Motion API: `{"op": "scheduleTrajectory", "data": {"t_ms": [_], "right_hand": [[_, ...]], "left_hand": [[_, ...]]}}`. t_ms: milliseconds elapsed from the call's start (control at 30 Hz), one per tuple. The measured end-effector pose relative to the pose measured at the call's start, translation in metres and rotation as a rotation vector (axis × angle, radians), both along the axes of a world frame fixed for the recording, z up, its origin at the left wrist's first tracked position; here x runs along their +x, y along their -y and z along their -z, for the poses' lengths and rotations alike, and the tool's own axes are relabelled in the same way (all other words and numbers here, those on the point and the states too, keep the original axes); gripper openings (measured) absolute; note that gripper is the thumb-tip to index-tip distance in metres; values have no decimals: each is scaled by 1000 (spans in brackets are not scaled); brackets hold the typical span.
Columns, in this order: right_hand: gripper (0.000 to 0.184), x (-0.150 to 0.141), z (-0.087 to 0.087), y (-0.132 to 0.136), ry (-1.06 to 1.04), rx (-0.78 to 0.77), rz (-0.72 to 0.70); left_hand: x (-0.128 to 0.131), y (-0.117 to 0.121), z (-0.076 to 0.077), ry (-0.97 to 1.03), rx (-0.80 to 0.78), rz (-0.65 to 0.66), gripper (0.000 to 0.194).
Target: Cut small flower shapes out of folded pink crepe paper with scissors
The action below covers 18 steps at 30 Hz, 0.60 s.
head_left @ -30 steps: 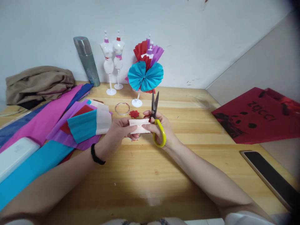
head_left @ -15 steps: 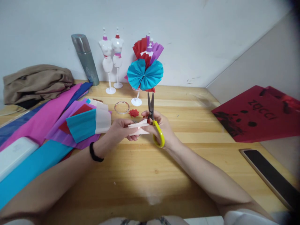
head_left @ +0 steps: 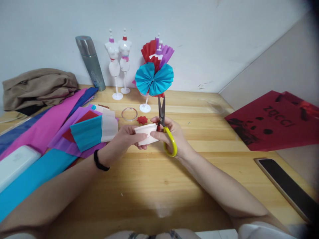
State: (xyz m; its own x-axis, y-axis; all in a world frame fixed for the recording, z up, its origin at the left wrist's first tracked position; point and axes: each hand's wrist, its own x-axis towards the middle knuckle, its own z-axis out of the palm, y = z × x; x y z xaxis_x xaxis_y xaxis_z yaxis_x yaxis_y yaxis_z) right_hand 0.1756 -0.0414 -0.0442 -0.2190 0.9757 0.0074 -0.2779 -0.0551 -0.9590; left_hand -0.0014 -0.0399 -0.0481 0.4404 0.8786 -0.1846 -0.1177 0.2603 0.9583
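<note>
A small folded piece of pale pink paper (head_left: pixel 147 140) is pinched between my two hands above the table. My left hand (head_left: pixel 128 135) grips its left side, thumb on top. My right hand (head_left: pixel 176 134) presses its thumb on the paper's right side and also keeps hold of yellow-handled scissors (head_left: pixel 169 141). The scissors' dark blades point away from me, slightly parted. Just beyond the hands lie a red paper flower (head_left: pixel 142 120) and a clear roll of tape (head_left: pixel 129 119).
Coloured paper sheets (head_left: pixel 87 131) spread over the left side. Behind stand white mannequins (head_left: pixel 114 68), a blue pleated paper piece (head_left: pixel 154 79) on one stand, and a flask (head_left: pixel 92 66). A red bag (head_left: pixel 271 122) and a phone (head_left: pixel 281 186) are at the right.
The pale pink paper was parted into layers; now it lies flatter, its broad face turned up under both thumbs. The scissors have shifted slightly right with my right hand.
</note>
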Motion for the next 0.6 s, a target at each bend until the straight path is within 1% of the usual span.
{"op": "scheduleTrajectory", "data": {"t_ms": [100,233,433,600], "right_hand": [[47,0,0,-1,-16,-9,14],[45,0,1,-2,-25,1,16],[42,2,4,-3,-16,18,19],[41,2,4,-3,-25,29,-9]], "left_hand": [[0,-1,1,34,-26,8,40],[-1,-2,2,19,-31,8,41],[-2,-4,3,29,21,24,41],[-2,-2,2,63,-16,46,39]]}}
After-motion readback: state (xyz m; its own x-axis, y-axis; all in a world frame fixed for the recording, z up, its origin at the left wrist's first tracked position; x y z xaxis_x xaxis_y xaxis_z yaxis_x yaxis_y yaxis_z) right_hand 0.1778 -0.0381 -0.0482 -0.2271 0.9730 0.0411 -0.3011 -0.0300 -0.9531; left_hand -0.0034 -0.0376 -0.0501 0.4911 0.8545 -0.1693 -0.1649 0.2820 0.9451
